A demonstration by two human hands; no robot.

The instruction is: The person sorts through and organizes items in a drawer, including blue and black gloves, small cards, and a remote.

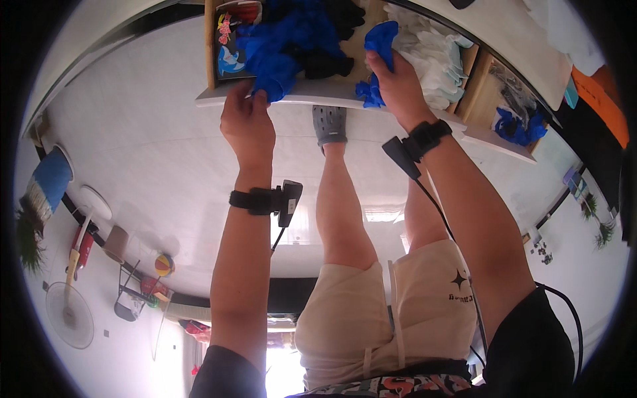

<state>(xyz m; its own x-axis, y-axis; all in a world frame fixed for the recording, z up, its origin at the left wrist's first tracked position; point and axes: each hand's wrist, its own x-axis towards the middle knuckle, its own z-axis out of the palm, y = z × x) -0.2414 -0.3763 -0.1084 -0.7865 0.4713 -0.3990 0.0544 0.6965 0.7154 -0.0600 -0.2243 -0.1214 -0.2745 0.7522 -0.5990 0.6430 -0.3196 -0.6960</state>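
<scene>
An open drawer [312, 91] at the top of the view holds a heap of crumpled blue gloves [285, 40], with black ones [328, 64] among them. My left hand [249, 119] is closed at the drawer's front edge, its fingertips pinching a blue glove [275, 81] at the heap's near end. Further right, my right hand [398, 86] grips a separate blue glove [381, 40] between thumb and fingers. Its upper end sticks up above the thumb and a crumpled part hangs below. Beside that hand lies a pile of thin white gloves [424, 60].
A second open drawer [491, 136] to the right contains blue and clear crumpled pieces [521, 126]. Colourful boxes [229, 50] stand in the first drawer's left end. My grey clog [330, 125] is below its front. An orange item [600, 103] lies far right; cabled wrist devices [286, 202] are strapped on both arms.
</scene>
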